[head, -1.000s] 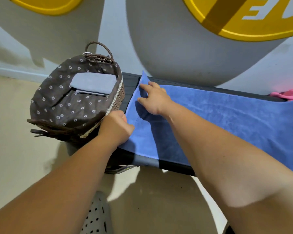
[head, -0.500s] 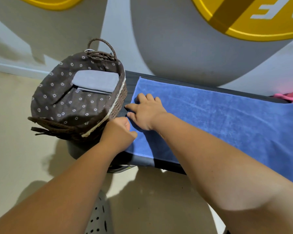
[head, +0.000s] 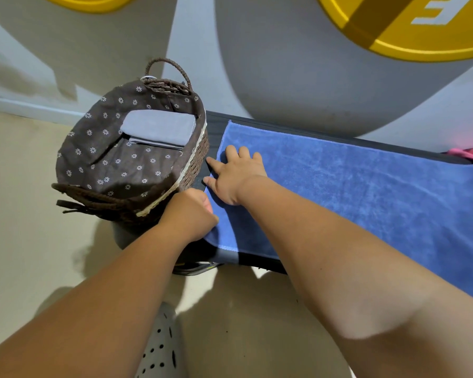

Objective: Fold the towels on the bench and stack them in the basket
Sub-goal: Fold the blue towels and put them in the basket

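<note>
The blue towel (head: pixel 366 192) lies flat on the desk (head: pixel 214 124), long axis running away from the basket (head: pixel 194 170); at its end beside the basket the left hand (head: pixel 190 211) pinches a corner and the right hand (head: pixel 235 173) presses flat, fingers spread.

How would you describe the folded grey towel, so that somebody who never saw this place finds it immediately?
Find the long dark bench; on its left end sits a brown woven basket with a flowered lining. The grey towel lies inside, toward the far side. Unlike the blue towel spread flat on the bench, it is grey and already folded.
</note>
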